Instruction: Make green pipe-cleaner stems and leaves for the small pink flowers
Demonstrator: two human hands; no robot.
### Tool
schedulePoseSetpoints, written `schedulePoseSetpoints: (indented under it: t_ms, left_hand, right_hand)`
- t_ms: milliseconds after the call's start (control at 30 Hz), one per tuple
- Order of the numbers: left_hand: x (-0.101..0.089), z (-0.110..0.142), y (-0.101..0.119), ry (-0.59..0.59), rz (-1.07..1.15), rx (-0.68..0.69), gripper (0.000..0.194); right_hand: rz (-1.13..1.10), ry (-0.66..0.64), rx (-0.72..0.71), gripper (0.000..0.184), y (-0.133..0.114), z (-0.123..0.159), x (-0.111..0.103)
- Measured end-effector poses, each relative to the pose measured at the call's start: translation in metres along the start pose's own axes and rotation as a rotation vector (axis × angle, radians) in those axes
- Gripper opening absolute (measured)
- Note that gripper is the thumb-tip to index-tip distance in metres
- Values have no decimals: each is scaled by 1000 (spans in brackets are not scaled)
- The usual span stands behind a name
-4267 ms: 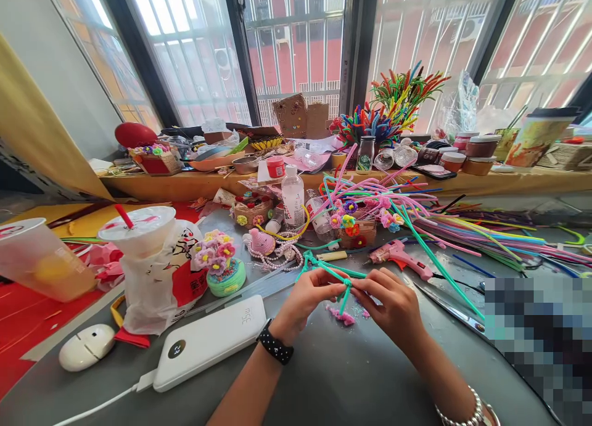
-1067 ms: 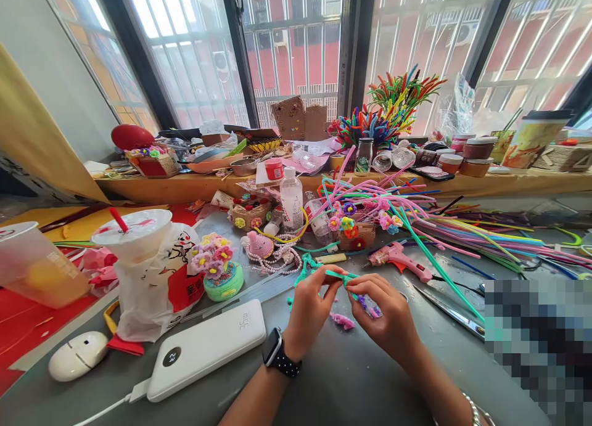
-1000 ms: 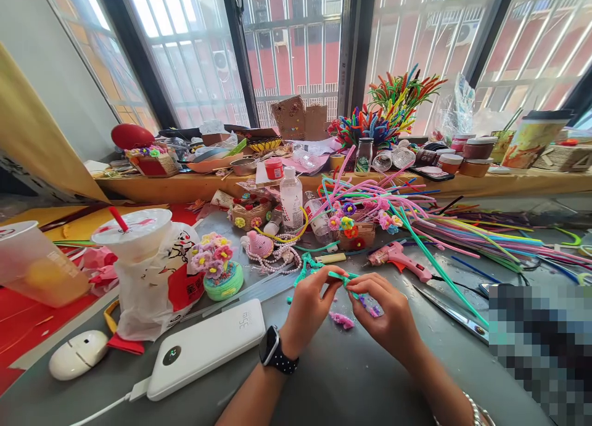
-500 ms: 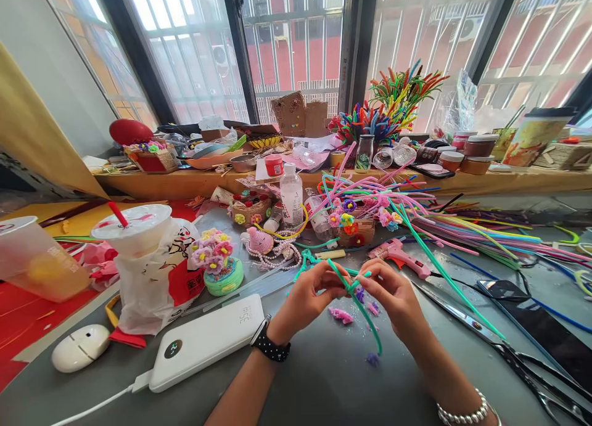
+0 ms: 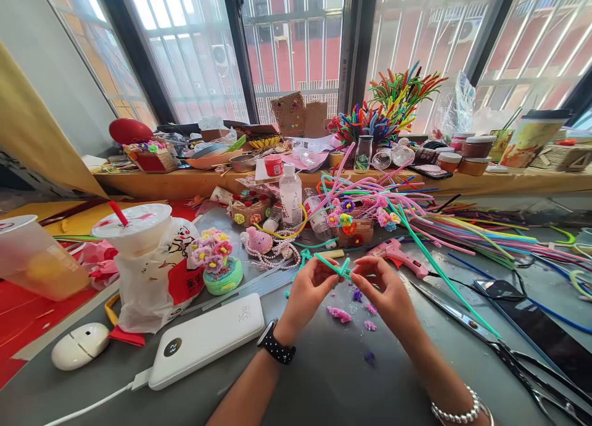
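Observation:
Between my fingertips is a green pipe cleaner point(image 5: 343, 269), bent so that its strands cross just above the table. My left hand point(image 5: 311, 292) pinches it from the left, and my right hand point(image 5: 383, 288) pinches it from the right. Part of the pipe cleaner is hidden behind the fingers. On the table below lie a pink fuzzy scrap point(image 5: 339, 315) and a purple scrap point(image 5: 369, 357). Another green twisted piece point(image 5: 304, 259) rests behind my left hand.
A white power bank point(image 5: 208, 343) with a cable and a bagged drink cup point(image 5: 139, 272) stand left. On the right lie large scissors point(image 5: 490, 333), a pink glue gun point(image 5: 400, 256) and a dark phone point(image 5: 536, 327). Pipe cleaners point(image 5: 462, 229) spread across the back right.
The green pipe cleaner's long end, which hung down between my hands, no longer hangs there. Both hands have turned slightly, and the strands now cross higher and further left.

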State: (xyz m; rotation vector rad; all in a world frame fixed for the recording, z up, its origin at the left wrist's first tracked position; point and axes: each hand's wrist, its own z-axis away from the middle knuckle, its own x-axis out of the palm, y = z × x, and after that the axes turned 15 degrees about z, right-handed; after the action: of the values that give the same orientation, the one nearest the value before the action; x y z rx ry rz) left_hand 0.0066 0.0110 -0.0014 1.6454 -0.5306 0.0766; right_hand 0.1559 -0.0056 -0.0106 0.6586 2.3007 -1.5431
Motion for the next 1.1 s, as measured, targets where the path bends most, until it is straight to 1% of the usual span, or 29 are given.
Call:
schedulePoseSetpoints:
  t_ms: [67,100,133,200,267,467,600,767,900,1000,1100]
  left_hand:
    - [0,0,0,48,-10,-7,17]
    - [-1,-1,-1,62,-7,-11,18]
    - [-1,-1,-1,67,-1,-16,18]
    - [-1,-1,-3,67,13,-28,19]
    - [-2,-1,-4,58,20,-36,20]
    - [-1,0,-6,19,24,-41,21]
    - [0,0,-5,3,64,-44,24]
    - [0,0,-4,10,91,-55,23]
    - [1,0,-4,7,90,-48,22]
    - [1,0,-6,-7,48,9,20]
    - [2,2,-7,-26,-96,130,14]
  right_hand:
    - [183,100,-138,19,-1,2,2]
    - [261,129,-216,18,-1,3,3]
    - [323,137,-292,17,-1,3,4]
    - [402,113,-404,21,1,4,6]
    - [445,96,-446,28,3,3,7]
    - [472,115,-489,38,7,3,7]
    - [486,101,-512,43,6,6,7]
    - [519,26,-495,46,4,7,6]
    - [498,35,-467,44,5,6,7]
    - [476,73,-438,40,5,6,8]
    - [445,77,-406,38,6,6,10]
